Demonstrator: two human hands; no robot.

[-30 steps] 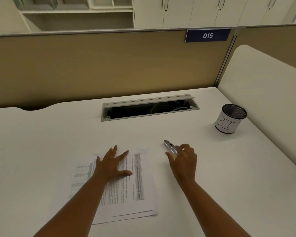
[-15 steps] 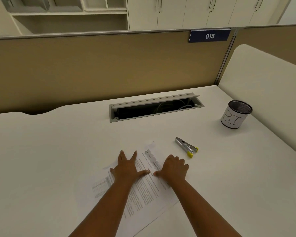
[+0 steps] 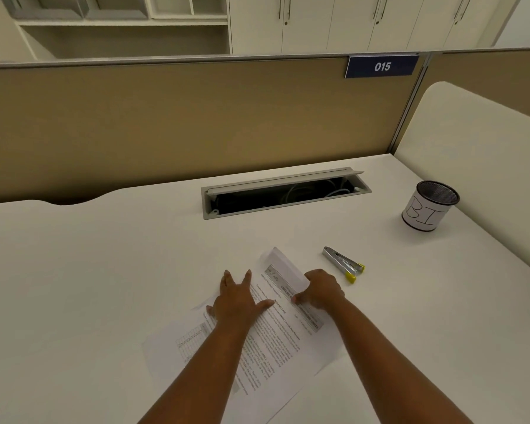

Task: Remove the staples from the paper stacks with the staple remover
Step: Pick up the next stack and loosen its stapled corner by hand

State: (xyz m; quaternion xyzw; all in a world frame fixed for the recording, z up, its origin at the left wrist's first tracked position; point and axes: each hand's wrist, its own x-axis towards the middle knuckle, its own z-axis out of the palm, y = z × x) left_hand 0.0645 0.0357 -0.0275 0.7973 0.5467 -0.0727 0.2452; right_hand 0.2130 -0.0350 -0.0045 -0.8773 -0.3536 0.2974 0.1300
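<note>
A printed paper stack [image 3: 270, 341] lies turned at an angle on the white desk [image 3: 104, 270]. My left hand [image 3: 237, 298] presses flat on its upper left part, fingers spread. My right hand [image 3: 322, 289] rests on the stack's right edge with the fingers curled at the paper; the top corner of the sheet looks slightly lifted. The staple remover [image 3: 343, 264], silver with yellow tips, lies on the desk just right of my right hand, untouched. No staple is discernible.
A black mesh cup [image 3: 430, 206] with a white label stands at the back right. An open cable tray [image 3: 283, 194] is cut into the desk behind the papers. A tan partition and a cream side panel [image 3: 478, 166] bound the desk.
My right hand let go of the staple remover and moved left onto the paper stack. The stack has been rotated and both hands now rest on it.
</note>
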